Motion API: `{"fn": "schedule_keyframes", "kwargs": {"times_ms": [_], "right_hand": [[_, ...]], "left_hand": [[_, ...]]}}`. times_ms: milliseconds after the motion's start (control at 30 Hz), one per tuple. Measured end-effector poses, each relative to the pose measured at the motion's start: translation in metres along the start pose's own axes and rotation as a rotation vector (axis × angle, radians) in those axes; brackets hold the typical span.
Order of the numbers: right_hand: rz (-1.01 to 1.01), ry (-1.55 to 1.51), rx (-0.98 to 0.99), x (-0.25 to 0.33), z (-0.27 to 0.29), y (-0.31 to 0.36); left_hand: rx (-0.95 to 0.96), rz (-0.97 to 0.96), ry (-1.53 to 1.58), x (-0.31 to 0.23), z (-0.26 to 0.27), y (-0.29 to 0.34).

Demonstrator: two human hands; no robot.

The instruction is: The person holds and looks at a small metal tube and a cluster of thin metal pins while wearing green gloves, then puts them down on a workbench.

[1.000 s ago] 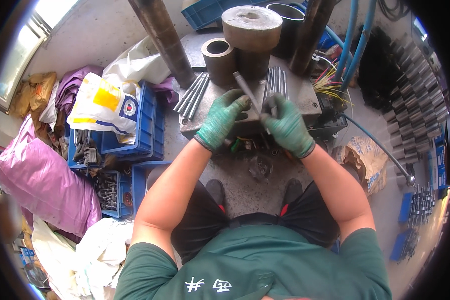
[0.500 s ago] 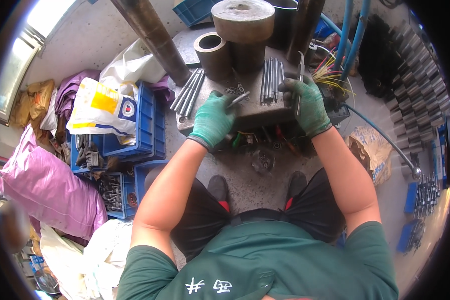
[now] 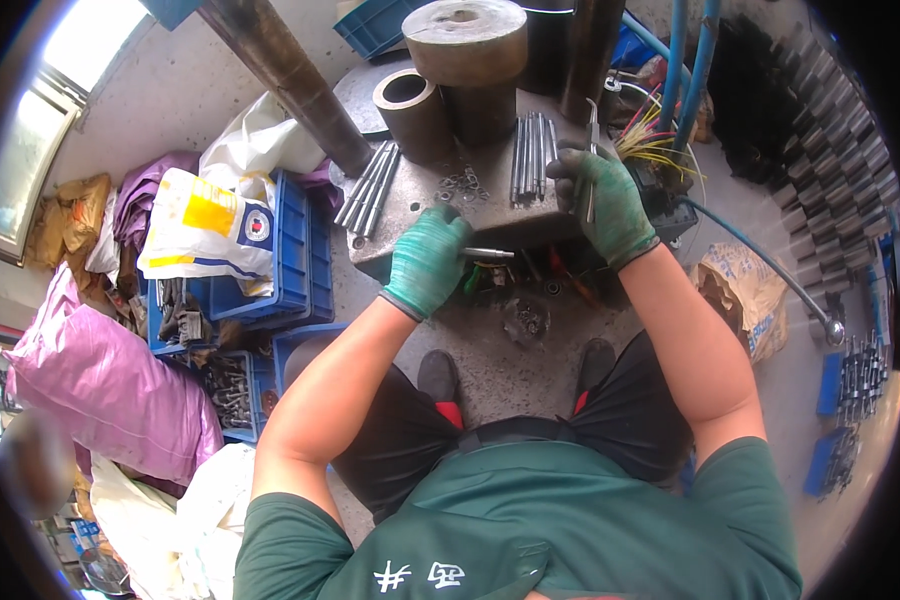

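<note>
In a green glove with dark fingertips, my left hand is closed on a slim metal rod. The rod's free end points right, just off the near edge of the steel block. My right hand, gloved alike, grips a thin metal pick upright, its bent tip uppermost. Small metal rings lie loose on the block between my hands. A row of metal rods rests on the block's left side, and another bundle of rods lies near my right hand.
Behind the rings stand a hollow steel cylinder and a thick round steel disc, between two steel columns. Blue crates and a pink sack crowd the left. Blue hoses and thin coloured wires are at right.
My left hand has come nearer to me with the rod, which now lies almost level instead of slanting up. More of the rings shows. My right hand still holds the pick upright.
</note>
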State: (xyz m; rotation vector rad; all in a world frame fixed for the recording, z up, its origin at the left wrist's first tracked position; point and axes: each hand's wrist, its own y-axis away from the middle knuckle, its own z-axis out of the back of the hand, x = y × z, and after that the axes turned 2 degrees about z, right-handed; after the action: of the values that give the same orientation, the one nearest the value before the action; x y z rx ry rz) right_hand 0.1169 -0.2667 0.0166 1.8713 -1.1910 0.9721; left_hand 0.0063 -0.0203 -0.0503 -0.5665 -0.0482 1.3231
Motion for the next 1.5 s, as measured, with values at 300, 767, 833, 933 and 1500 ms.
{"fn": "schedule_keyframes", "kwargs": {"times_ms": [300, 767, 833, 933, 1500], "right_hand": [[-0.182, 0.235, 0.275, 0.005, 0.004, 0.006], [0.877, 1.676, 0.452, -0.002, -0.013, 0.020], [0.882, 1.667, 0.459, -0.004, -0.015, 0.021], [0.880, 1.647, 0.470, -0.007, -0.015, 0.021], [0.918, 1.575, 0.479, -0.010, -0.014, 0.019]], "left_hand": [[-0.128, 0.499, 0.857, -0.006, 0.015, -0.021], [0.080, 0.644, 0.951, -0.005, 0.041, -0.027], [0.093, 0.660, 0.927, -0.006, 0.043, -0.028], [0.084, 0.662, 0.927, -0.005, 0.041, -0.027], [0.047, 0.621, 0.923, 0.002, 0.038, -0.026]]}}
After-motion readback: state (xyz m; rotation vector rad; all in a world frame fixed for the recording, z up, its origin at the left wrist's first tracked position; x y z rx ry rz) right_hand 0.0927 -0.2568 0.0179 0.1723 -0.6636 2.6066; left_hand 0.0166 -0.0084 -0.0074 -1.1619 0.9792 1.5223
